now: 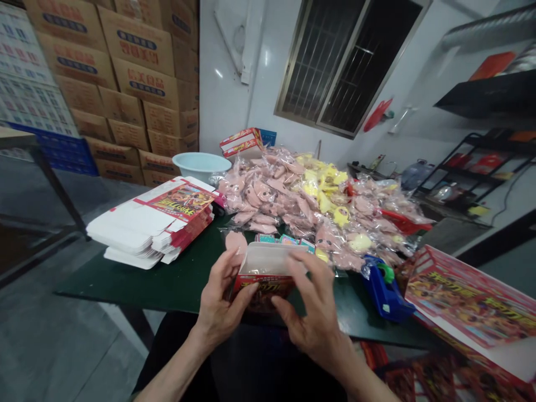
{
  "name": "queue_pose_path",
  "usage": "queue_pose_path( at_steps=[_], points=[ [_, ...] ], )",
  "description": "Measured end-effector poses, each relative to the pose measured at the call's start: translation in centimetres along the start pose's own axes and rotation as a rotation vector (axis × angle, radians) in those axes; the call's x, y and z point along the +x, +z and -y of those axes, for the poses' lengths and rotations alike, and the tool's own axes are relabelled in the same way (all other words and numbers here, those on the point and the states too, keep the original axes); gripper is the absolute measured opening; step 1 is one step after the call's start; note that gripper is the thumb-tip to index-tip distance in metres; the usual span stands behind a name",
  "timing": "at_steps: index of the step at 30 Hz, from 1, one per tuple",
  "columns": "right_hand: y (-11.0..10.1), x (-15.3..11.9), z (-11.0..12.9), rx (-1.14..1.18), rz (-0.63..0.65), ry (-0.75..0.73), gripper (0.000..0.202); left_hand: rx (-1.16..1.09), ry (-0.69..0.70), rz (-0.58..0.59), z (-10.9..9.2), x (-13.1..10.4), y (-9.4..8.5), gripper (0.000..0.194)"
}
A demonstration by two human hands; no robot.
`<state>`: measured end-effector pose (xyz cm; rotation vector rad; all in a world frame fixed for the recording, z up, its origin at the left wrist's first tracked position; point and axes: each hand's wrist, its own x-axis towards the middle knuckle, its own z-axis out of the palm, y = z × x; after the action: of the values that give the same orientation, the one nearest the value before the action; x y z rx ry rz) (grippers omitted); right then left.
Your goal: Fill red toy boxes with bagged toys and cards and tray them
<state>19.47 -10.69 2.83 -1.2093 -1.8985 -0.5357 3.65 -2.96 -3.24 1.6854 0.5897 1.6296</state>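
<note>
Carton (266, 288), red printed front, yellow lettering, white inside, top open

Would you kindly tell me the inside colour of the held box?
The box is white inside, seen in the head view.

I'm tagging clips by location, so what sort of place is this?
Probably a small packing workshop: brown cartons are stacked high, a pile of flattened printed boxes lies ready, and bagged pink and yellow items are heaped up.
</note>
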Motion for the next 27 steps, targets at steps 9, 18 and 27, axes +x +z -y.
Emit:
queue_pose_path(
  at_steps=[9,18,27],
  points=[
    [4.4,-4.0,-0.4,0.437,-0.321,0.584,0.047,0.155,0.322,-0.054,0.4,0.7,0.5,0.045],
    [2.5,-4.0,-2.5,0.364,-0.256,0.336,0.030,0.094,0.202,0.133,-1.7,3.1,0.0,0.015],
    [1.3,-2.3,-0.9,0.682,-0.394,0.569,0.027,-0.496,-0.327,0.038,-2.5,2.6,2.0,0.034]
  ],
)
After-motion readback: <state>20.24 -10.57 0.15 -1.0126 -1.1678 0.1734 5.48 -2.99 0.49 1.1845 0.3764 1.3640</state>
